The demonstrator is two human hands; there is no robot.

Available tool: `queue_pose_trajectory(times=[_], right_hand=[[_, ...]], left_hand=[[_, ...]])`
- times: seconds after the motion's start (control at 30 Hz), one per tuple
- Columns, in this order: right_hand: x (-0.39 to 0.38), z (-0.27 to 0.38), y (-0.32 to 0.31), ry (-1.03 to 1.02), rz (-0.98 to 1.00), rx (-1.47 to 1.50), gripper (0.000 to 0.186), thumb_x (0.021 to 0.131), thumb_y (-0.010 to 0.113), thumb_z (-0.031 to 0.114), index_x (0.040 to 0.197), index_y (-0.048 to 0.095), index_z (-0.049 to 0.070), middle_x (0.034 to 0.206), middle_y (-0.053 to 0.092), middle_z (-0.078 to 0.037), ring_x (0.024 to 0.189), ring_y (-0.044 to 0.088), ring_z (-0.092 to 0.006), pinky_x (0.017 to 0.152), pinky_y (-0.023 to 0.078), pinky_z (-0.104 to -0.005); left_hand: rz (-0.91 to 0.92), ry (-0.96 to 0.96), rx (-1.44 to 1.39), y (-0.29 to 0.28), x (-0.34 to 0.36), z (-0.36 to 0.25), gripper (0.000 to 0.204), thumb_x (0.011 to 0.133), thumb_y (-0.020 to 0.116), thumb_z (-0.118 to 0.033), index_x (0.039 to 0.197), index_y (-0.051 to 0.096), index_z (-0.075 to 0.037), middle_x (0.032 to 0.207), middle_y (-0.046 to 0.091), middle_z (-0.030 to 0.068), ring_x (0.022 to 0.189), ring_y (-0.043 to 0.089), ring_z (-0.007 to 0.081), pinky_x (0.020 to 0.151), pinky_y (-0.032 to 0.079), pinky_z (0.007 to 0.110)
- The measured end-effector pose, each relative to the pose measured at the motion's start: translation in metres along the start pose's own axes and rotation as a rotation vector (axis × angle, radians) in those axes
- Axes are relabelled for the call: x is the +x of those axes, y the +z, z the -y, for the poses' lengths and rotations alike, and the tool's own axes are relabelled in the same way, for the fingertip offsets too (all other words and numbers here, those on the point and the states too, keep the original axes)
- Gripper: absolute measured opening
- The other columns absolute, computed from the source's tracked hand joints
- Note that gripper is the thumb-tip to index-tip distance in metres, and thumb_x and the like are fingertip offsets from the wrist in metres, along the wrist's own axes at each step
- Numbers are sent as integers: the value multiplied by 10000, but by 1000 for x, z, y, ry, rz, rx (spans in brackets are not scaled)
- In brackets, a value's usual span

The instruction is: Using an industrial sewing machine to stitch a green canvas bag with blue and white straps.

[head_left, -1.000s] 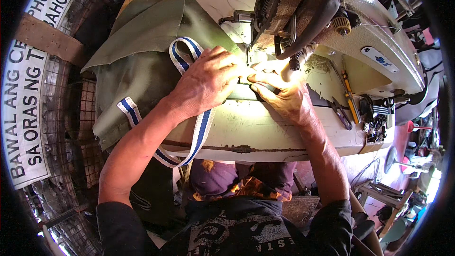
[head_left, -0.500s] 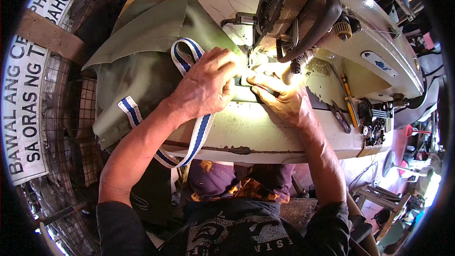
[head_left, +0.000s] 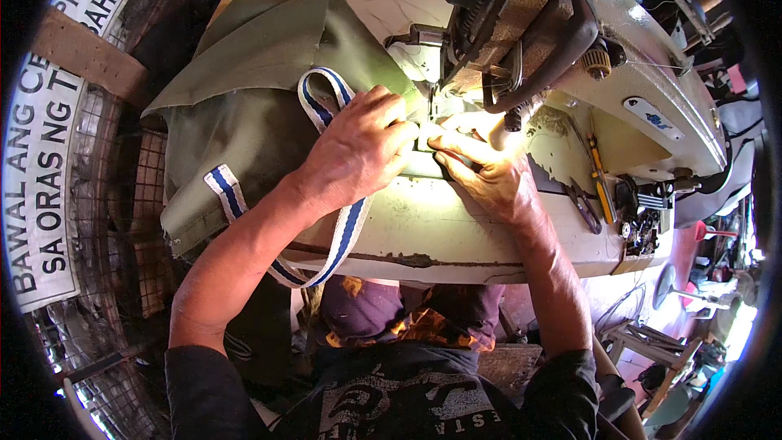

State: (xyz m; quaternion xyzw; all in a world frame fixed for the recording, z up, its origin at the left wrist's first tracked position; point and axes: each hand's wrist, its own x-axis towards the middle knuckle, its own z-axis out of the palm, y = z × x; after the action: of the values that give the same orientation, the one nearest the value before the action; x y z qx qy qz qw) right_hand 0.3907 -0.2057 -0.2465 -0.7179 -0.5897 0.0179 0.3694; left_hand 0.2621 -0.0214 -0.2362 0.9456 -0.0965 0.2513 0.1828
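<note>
the olive-green cloth (head_left: 244, 73) lies mostly to the left of the sewing machine head (head_left: 489, 41), with a folded edge reaching between both hands on the person's side of it. this edge runs roughly left to right, and a small pale piece (head_left: 425, 137) sits over it, just short of the machine head. both hands are close; the right fingertips look slightly nearer.

the left hand (head_left: 356, 147), left of the machine head, has its fingers curled and bunched, knuckles up, tips toward the pale piece; what they grip is hidden, so i can't make it out. the right hand (head_left: 489, 167), just on the person's side of the machine head, has forefinger and thumb bent in at the pale piece and cloth edge; whether they pinch or only press, i can't say.

the striped strap (head_left: 354, 228), left of the machine head, is flat woven webbing, white with a blue band; it loops above the left hand and again past the worktable (head_left: 456, 220) edge. the cloth looks smooth and matte, in broad stiff folds. the worktable is cream, chipped along its rounded edge. a yellow-handled tool (head_left: 603, 187) lies right of the machine head.
</note>
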Motion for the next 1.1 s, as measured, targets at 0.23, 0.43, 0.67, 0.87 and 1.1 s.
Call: queue_pose_trajectory(times=[0.23, 0.43, 0.67, 0.87, 1.1], right_hand=[[-3, 1, 0, 35, 3, -64, 264, 792, 769, 32, 1042, 752, 112, 1018, 660, -98, 950, 630, -249, 819, 518, -351], [-6, 2, -1, 21, 28, -95, 278, 791, 754, 54, 1064, 739, 100, 1040, 664, -109, 956, 630, -284, 839, 520, -381], [-26, 15, 2, -24, 110, -268, 393, 885, 645, 124, 1266, 603, 41, 1272, 621, -148, 1086, 601, -340, 938, 476, -454], [-28, 18, 3, -109, 58, -313, 405, 901, 662, 167, 1276, 594, 30, 1269, 622, -167, 1098, 607, -342, 973, 472, -448], [-19, 20, 4, -28, 94, -300, 453, 878, 693, 232, 1263, 597, 14, 1161, 663, -155, 983, 611, -321, 854, 475, -436]], left_hand=[[-18, 0, 46, 3, -1, 0, 184, 777, 664, -23, 959, 661, -48, 864, 516, 91, 856, 543, 270, 841, 492, 394], [116, 56, 140, -1, -2, -3, 299, 793, 659, -97, 1091, 671, -90, 1016, 571, 87, 986, 558, 263, 911, 476, 388], [184, 104, 174, 1, 0, -4, 333, 796, 642, -159, 1118, 680, -82, 1163, 613, 107, 1142, 563, 278, 1004, 464, 377], [160, 127, 159, 0, -3, -3, 343, 838, 583, -117, 1161, 651, -26, 1175, 608, 130, 1131, 575, 304, 1025, 464, 404], [119, 83, 76, 4, 3, 5, 280, 824, 603, -88, 1083, 661, 2, 1101, 620, 134, 1042, 596, 299, 936, 496, 394]])
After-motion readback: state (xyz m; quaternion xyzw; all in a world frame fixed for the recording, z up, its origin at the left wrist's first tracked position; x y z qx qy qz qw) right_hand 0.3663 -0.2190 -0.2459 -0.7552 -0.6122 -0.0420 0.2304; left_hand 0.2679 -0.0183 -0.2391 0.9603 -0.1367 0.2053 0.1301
